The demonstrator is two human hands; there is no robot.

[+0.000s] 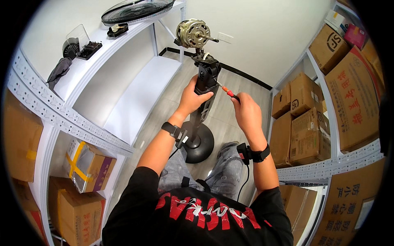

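A pedestal fan without its grille and blades stands in front of me, its bare metal motor (193,33) and shaft on top. Below the motor is a black plastic neck housing (208,70). My left hand (193,97) wraps round the fan's column just under that housing. In my right hand (248,112) is a screwdriver (230,93) with a red and black handle, its tip against the right side of the housing. Whether the tip sits in a screw is too small to tell. The round black base (198,144) rests on the floor between my legs.
On the left shelf (107,46) lie a black fan grille (137,11), a small black part (117,30), a tray of small pieces (89,50) and a dark cloth (60,72). Cardboard boxes (308,135) fill the right rack. More boxes (77,211) sit low on the left.
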